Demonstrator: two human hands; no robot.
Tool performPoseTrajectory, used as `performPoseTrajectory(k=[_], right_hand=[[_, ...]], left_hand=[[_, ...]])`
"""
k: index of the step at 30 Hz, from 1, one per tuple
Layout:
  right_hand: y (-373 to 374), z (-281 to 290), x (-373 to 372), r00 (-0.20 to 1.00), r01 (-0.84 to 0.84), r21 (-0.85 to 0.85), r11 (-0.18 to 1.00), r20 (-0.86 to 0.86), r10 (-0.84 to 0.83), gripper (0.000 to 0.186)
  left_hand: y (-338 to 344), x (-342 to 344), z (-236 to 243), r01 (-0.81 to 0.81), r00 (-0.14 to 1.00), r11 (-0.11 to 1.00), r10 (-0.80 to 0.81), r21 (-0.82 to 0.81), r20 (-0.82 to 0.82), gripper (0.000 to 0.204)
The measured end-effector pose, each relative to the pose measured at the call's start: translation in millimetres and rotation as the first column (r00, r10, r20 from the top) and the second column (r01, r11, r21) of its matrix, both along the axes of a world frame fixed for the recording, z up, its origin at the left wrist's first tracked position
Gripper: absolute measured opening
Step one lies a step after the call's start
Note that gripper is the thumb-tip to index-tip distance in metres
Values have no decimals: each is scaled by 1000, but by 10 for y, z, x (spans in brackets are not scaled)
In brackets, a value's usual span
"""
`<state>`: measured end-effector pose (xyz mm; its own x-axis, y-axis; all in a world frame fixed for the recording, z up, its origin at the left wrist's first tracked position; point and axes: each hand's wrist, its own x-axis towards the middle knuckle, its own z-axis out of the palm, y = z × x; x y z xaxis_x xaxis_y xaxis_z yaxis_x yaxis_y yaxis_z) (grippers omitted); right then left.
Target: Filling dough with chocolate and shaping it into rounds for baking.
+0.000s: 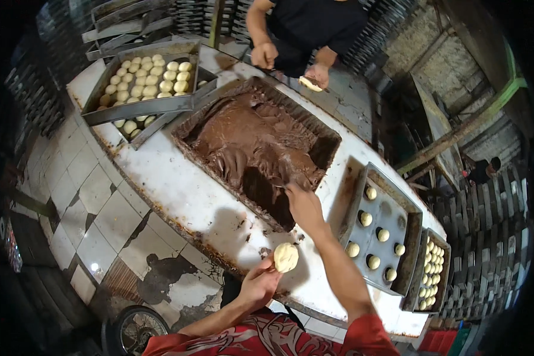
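Left hand (257, 286), bottom centre, is gripping one flattened dough piece (286, 257); right hand (303, 204), fingers curled, is reaching into one large tray of chocolate filling (256, 142), centre frame. At right, one baking tray (381, 234) is holding seven dough balls (366, 218). Upper-left trays (142, 80) are carrying many more.
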<state>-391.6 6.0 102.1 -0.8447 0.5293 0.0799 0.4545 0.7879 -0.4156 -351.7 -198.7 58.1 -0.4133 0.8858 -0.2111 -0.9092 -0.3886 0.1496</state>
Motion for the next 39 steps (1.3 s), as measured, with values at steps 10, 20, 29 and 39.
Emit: performPoseTrajectory(k=[10,20,29,39], right_hand=[[55,278,118,727,-588,84,805,493,479,15],[-720,-256,1578,852,-315,-8,949,-443,279,21],[-366,-1375,1454,980,-130,338,932,-97,172,35],[-666,-470,3532,891,-401,-559,726,-421,168,28]], left_hand=[[-53,-154,-135,-240,942,902,128,-358,-310,40],[-74,-29,322,-256,966,942,240,-215,-99,40],[-882,612,-122,-478,651,878,347,-9,-674,47],[-365,2641,-507,14,878,981,-105,-196,-466,25]])
